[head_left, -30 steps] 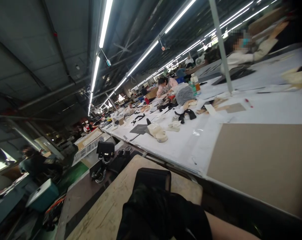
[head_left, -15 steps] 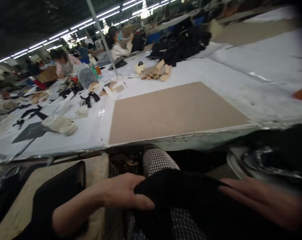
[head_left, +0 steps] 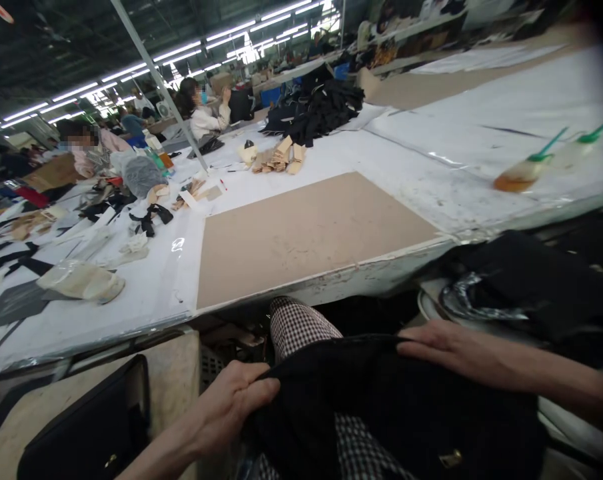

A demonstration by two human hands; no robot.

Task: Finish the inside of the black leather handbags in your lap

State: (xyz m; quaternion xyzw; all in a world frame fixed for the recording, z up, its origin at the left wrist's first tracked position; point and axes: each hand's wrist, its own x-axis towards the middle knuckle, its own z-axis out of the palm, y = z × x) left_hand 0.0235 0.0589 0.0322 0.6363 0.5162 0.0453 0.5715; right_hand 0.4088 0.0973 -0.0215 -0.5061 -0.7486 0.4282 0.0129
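A black cloth piece (head_left: 381,387) with a small gold-coloured metal part near its lower right lies across the lap, over black-and-white checked fabric (head_left: 304,327). My left hand (head_left: 236,397) pinches its left edge between thumb and fingers. At the upper right edge, my right hand (head_left: 446,347) is closed on the same cloth. Both hands are below the front edge of the table, on which a flat brown board (head_left: 311,233) lies.
On the left, a black bag (head_left: 88,427) rests on a worn surface. Two bottles, one with amber liquid (head_left: 521,175), stand at the right. Black cloth (head_left: 316,110) and tan pieces (head_left: 281,157) are piled farther back. Two people sit across the table.
The view has turned right, bringing the bottles into sight. My right hand has come inward and closed on the cloth edge. The gold-coloured part now shows.
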